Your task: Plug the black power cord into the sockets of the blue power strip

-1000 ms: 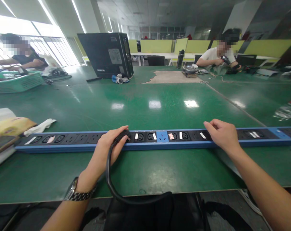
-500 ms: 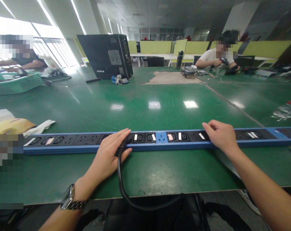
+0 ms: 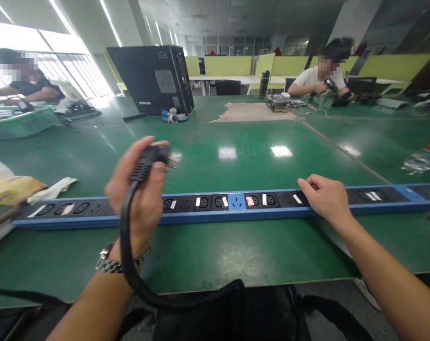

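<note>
A long blue and black power strip (image 3: 208, 218) lies across the green table in front of me, with several sockets and small white labels along its top. My left hand (image 3: 140, 189) is raised above the strip's left half, its fingers closed round a black power plug (image 3: 154, 158). The plug's metal prongs point right and are blurred. From it a thick black cable (image 3: 127, 246) loops down toward my lap. My right hand (image 3: 325, 196) rests on the strip's right half with fingers curled over its edge, gripping it.
A black computer case (image 3: 154, 80) stands at the back, with gloves (image 3: 174, 115) beside it. At the left are a green basket (image 3: 26, 124) and a yellow bag (image 3: 14, 182). Clear plastic (image 3: 421, 163) lies at right. Two people sit across the table (image 3: 229, 260).
My left hand has lifted the plug away from the strip, up and to the left, turning its prongs into view. My right hand has stayed on the strip.
</note>
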`<state>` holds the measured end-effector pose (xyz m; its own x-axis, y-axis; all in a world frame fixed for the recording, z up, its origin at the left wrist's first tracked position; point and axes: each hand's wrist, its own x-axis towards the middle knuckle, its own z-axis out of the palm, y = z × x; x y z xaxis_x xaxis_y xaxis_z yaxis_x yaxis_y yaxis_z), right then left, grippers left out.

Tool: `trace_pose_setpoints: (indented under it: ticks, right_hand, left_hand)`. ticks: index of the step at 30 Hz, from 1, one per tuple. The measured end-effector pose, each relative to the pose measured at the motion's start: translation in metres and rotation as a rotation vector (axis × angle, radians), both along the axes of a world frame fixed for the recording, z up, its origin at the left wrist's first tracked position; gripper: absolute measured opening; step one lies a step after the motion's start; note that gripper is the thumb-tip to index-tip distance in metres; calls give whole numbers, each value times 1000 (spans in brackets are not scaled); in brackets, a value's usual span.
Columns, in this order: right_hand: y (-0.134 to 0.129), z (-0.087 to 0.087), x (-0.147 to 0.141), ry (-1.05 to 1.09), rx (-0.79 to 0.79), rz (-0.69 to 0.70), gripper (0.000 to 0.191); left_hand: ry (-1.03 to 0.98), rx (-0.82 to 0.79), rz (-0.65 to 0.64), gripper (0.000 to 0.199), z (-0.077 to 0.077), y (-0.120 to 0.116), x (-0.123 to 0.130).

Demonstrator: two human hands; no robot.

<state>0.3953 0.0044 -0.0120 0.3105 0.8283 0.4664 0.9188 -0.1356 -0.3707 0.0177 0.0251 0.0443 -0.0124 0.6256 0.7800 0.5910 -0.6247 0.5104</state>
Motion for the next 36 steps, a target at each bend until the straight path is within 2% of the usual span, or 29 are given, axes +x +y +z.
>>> trace_pose_setpoints:
  ticks: [2,4,7,9,11,18,24,31,36]
  right_hand:
    - [0,0,0,5,-2,-3,40]
    - [-1,0,0,10,-13,2,40]
    - [-1,-1,0,8,-6,5,39]
    - [0,-1,0,0,4,-1,39]
    - [0,-1,0,-8,4,-7,40]
    - [0,-2,-1,-18,-13,-11,40]
    - [0,-2,0,-43,0,-20,39]
    - [-1,0,-3,-28,-8,-27,39]
    - [0,-1,0,-21,-17,-21,39]
  left_hand:
    - [98,30,-146,37,-3,0,25]
    - [208,-25,-311,35,-14,1,48]
    - [309,-160,-405,35,-35,3,68]
    - [334,-219,-401,35,-44,4,72]
    - [345,-242,-397,35,-47,5,71]
    - [535,-185,-385,37,-39,0,70]
    - [533,-245,-348,33,-36,-1,72]
    - [703,-193,-344,42,-41,-4,75]
    - [741,-161,-324,46,-47,-9,71]
